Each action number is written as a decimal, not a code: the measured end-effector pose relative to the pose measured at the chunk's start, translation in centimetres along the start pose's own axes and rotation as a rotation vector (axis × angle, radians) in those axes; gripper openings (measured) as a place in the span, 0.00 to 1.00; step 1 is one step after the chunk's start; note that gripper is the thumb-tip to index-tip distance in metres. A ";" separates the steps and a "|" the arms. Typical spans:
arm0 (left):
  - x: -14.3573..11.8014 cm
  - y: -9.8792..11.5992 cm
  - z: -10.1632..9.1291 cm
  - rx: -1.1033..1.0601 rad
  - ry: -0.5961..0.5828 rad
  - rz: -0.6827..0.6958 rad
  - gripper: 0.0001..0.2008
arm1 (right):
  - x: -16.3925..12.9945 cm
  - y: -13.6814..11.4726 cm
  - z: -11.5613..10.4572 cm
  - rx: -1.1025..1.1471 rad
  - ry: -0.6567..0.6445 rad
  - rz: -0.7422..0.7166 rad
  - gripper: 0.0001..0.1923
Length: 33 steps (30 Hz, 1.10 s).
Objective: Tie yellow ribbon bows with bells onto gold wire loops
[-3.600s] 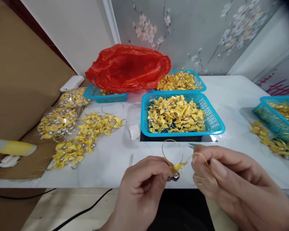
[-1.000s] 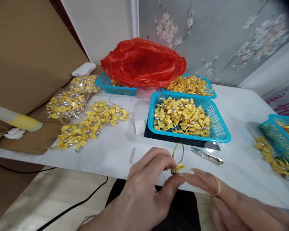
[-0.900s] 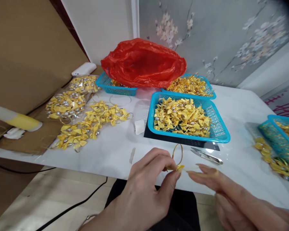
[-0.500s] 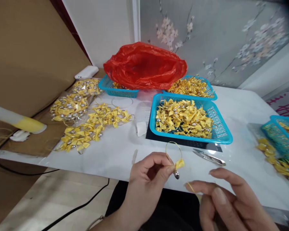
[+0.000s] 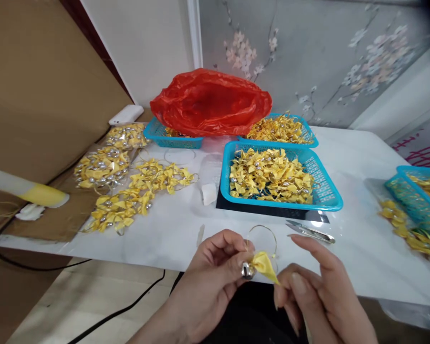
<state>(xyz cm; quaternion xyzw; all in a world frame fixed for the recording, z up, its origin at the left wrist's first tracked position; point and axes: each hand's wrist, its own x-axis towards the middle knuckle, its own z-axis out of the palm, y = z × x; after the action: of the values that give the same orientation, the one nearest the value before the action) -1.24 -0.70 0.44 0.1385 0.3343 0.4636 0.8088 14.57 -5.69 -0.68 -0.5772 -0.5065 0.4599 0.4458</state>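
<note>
Bow (image 5: 264, 265) — yellow ribbon with a small silver bell (image 5: 247, 271) and a thin gold loop (image 5: 262, 229) rising above it — is sitting at lower centre of the frame, just over the near edge of the white table (image 5: 343, 143). Left hand (image 5: 215, 272) is pinching it at the bell end, thumb and fingers closed together on it. Right hand (image 5: 315, 291) is gripping the bow's right tip between thumb and fingers, while its forefinger is sticking out straight above. Just beyond the hands, snips (image 5: 309, 232) are lying flat on the table. Behind them, at centre, a blue basket (image 5: 329, 200) is holding a heap of yellow bows; a second basket (image 5: 309, 136) is standing behind it, and a red bag (image 5: 211, 102) is lying across a third at upper centre. Loose bows (image 5: 136, 196) are lying spread out at centre left — some of them in clear packets. At the left edge a glue gun (image 5: 25, 191) is resting on brown card, and at the right edge another basket (image 5: 415, 196) is showing partly.
</note>
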 end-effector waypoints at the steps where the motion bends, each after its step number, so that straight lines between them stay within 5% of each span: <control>1: -0.1 0.1 0.1 -0.035 -0.002 -0.037 0.08 | 0.4 0.5 -0.1 -0.061 0.013 -0.029 0.18; 5: -0.7 0.5 0.1 -0.123 -0.036 -0.135 0.07 | 2.5 2.2 -1.7 -0.361 0.131 -0.141 0.20; 11: -1.3 1.0 -0.5 -0.103 -0.101 -0.150 0.06 | 5.3 3.8 -6.5 -0.764 0.338 -0.064 0.26; 16: -0.9 1.0 -0.3 0.022 -0.096 -0.080 0.08 | 6.4 5.9 -9.4 -0.729 0.408 -0.060 0.26; 20: -0.5 1.1 -0.1 0.398 -0.038 0.115 0.05 | 4.8 4.1 -7.8 -0.312 0.253 -0.122 0.13; 23: -0.5 1.3 0.1 0.666 0.001 0.275 0.05 | 2.9 0.6 -5.3 -0.117 0.017 0.014 0.11; 28: -0.7 1.4 0.4 0.862 -0.016 0.375 0.05 | 2.5 -2.4 -3.2 -0.216 -0.191 -0.133 0.10; 33: -0.8 1.0 0.5 0.749 -0.054 0.295 0.05 | 3.8 -2.4 -2.4 -0.195 -0.283 -0.081 0.16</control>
<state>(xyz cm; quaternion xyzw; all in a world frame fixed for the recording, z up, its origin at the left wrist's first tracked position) -1.81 -0.83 1.69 0.4825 0.4354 0.4171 0.6354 16.72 -1.83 1.78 -0.5264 -0.6293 0.4667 0.3303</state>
